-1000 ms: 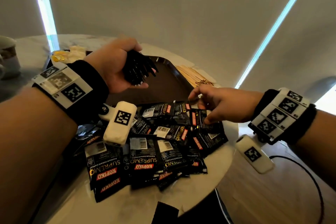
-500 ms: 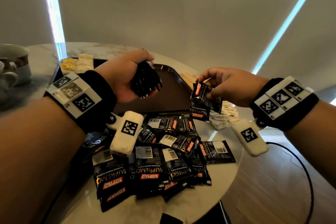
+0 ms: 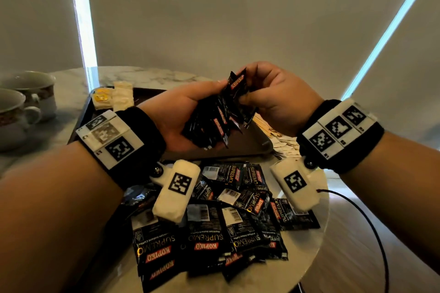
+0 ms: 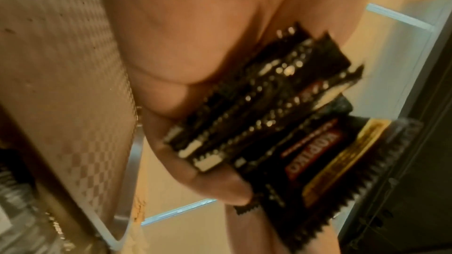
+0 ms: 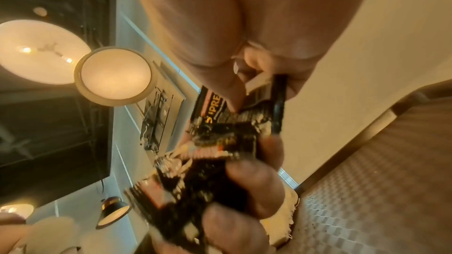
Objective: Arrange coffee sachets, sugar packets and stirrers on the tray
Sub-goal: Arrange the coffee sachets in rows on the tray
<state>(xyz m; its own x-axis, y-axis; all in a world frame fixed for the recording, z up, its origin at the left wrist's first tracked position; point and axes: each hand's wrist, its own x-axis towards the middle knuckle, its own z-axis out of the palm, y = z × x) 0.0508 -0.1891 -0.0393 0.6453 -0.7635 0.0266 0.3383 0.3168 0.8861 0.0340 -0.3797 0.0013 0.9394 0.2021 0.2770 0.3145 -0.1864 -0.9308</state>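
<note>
Both hands on glossy black sachets above tray
Left hand (image 3: 181,112) fingers curled round fanned sachet stack (image 3: 209,126); right hand (image 3: 273,97) pinches crinkly sachets (image 3: 238,85) against it, over dark rectangular tray (image 3: 78,126); loose sachets (image 3: 214,233) heaped on marble table (image 3: 307,254).

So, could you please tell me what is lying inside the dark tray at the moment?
In the tray's far-left corner sit yellow packets and pale packets. The left hand and its coffee sachets hide much of the floor.
</note>
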